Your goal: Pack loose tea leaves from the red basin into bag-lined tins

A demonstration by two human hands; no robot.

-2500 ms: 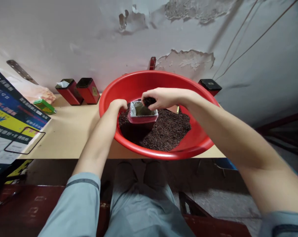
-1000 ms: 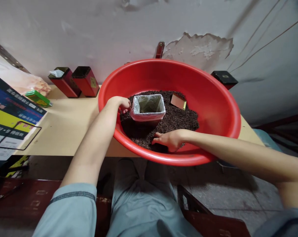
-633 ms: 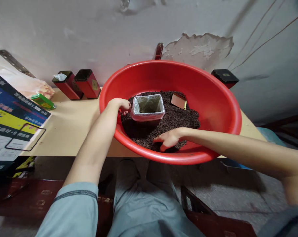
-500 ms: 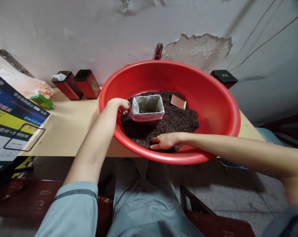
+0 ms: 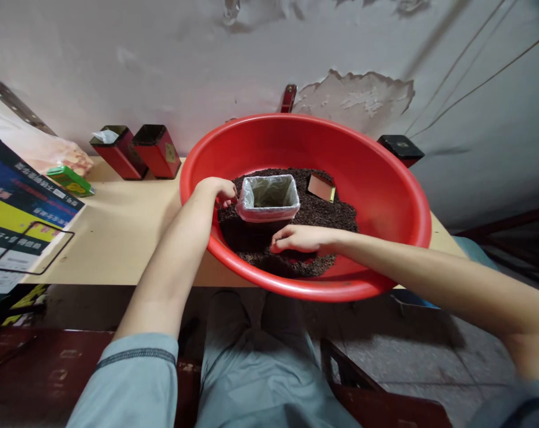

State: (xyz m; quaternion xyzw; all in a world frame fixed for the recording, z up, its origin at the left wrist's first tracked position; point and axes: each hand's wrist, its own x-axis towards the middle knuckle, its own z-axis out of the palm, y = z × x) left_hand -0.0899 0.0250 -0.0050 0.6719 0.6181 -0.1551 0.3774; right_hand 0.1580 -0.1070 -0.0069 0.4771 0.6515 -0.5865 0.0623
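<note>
A big red basin (image 5: 372, 196) holds dark loose grains (image 5: 316, 217). Among them stands an open rectangular tin lined with a clear plastic bag (image 5: 269, 211). At the tin's left side is my left hand (image 5: 226, 192), its fingers curled; what they hold, if anything, is hidden. My right hand (image 5: 291, 239) is over the grains just in front of the tin, fingers closed together and pointing left. A dark red thing shows beneath its palm, too hidden to make out fully. A small pinkish-brown lid with a gold edge (image 5: 322, 186) lies on the grains behind, to the right.
Two open red tins (image 5: 122, 157) (image 5: 157, 154) stand on the wooden table (image 5: 113, 238) left of the basin, and a dark-topped tin (image 5: 400, 148) stands behind its right side. A green packet (image 5: 71, 181) and a printed box (image 5: 24, 208) are at the left.
My right hand has moved up, closer to the tin, and its fingers have drawn together. My left hand stays beside the tin. The view has shifted slightly.
</note>
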